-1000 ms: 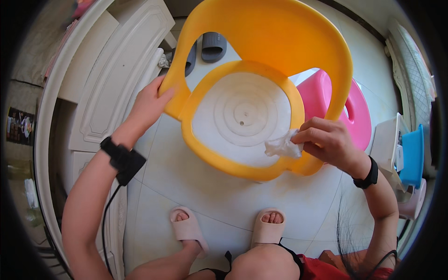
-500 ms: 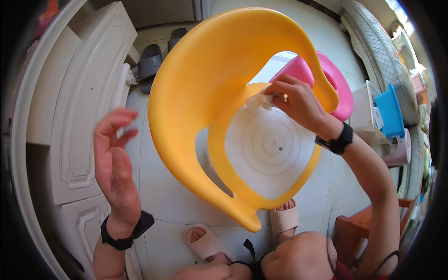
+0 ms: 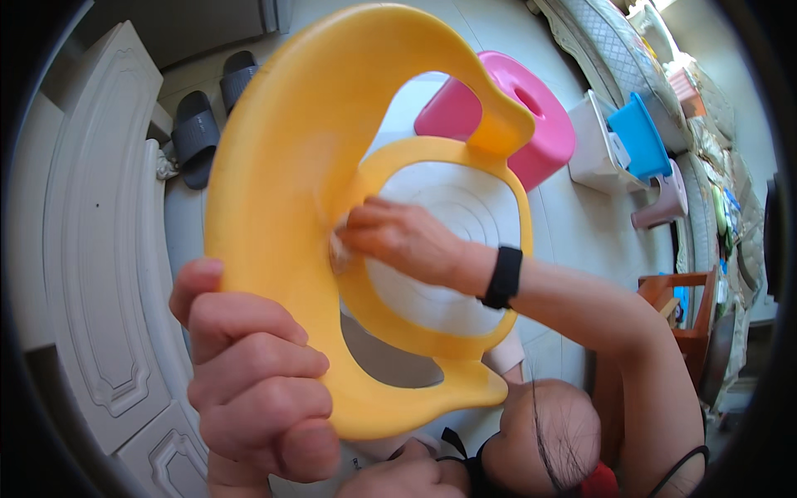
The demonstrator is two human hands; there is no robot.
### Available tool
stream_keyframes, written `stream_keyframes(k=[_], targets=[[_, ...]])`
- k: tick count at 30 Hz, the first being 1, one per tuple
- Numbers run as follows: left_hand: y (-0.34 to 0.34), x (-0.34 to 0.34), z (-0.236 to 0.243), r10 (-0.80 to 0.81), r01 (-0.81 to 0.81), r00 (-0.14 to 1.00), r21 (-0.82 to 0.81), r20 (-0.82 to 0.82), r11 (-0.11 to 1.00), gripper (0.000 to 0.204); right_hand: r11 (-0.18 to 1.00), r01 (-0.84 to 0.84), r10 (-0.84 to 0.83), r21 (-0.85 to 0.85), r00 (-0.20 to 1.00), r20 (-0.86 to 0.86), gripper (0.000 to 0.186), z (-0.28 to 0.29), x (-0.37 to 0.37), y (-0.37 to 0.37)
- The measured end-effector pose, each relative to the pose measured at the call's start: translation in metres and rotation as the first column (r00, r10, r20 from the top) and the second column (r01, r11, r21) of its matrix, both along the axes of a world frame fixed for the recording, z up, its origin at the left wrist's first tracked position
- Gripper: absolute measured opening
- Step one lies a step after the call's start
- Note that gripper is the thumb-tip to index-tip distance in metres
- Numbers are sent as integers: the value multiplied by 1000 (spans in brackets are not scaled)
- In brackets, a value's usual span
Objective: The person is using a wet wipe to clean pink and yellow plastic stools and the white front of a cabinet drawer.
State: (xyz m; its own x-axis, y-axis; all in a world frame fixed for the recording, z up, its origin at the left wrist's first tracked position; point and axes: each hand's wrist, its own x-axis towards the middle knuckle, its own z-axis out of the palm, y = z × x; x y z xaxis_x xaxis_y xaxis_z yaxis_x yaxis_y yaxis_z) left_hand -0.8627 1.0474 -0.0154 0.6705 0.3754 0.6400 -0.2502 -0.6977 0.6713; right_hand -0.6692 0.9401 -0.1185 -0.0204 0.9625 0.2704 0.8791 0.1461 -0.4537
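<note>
A yellow plastic chair with a curved backrest fills the middle of the view, tilted towards me. Its seat has a white centre marked with rings. My left hand is closed round the backrest's left edge, fingers wrapped over the rim. My right hand, slightly blurred, reaches across the seat and pinches a crumpled white wipe. That wipe presses against the yellow surface where the backrest meets the seat. Most of it is hidden under my fingers.
A pink stool stands just behind the chair. To its right are a white bin, a blue bin and a pale pink stool. Dark slippers lie by the white cabinet on the left. A wooden chair is at right.
My left hand has gone from open in the air to gripping the backrest. The right hand has carried the wipe from the seat's far edge to the backrest's base. The chair now tilts closer.
</note>
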Motion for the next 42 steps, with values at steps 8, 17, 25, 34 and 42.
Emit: stream_keyframes(k=[8,17,25,34,42], targets=[[-9,-6,2,155,-147,984,83,-88,986,22,997,70,-71,21,993,94,3,-5,-35,12],[-22,-1,-13,146,-142,988,72,-44,987,22,990,104,-98,92,993,-73,3,-18,-1,11],[-26,2,-9,165,-161,984,68,-69,985,25,998,-39,41,40,998,-55,4,-16,17,6],[-37,-4,-8,289,-289,957,-11,-2,957,36,976,-206,206,65,979,-1,5,-18,-4,1],[-41,3,-13,300,-292,946,-75,126,953,39,990,-139,139,-12,989,56,3,-12,-22,-9]])
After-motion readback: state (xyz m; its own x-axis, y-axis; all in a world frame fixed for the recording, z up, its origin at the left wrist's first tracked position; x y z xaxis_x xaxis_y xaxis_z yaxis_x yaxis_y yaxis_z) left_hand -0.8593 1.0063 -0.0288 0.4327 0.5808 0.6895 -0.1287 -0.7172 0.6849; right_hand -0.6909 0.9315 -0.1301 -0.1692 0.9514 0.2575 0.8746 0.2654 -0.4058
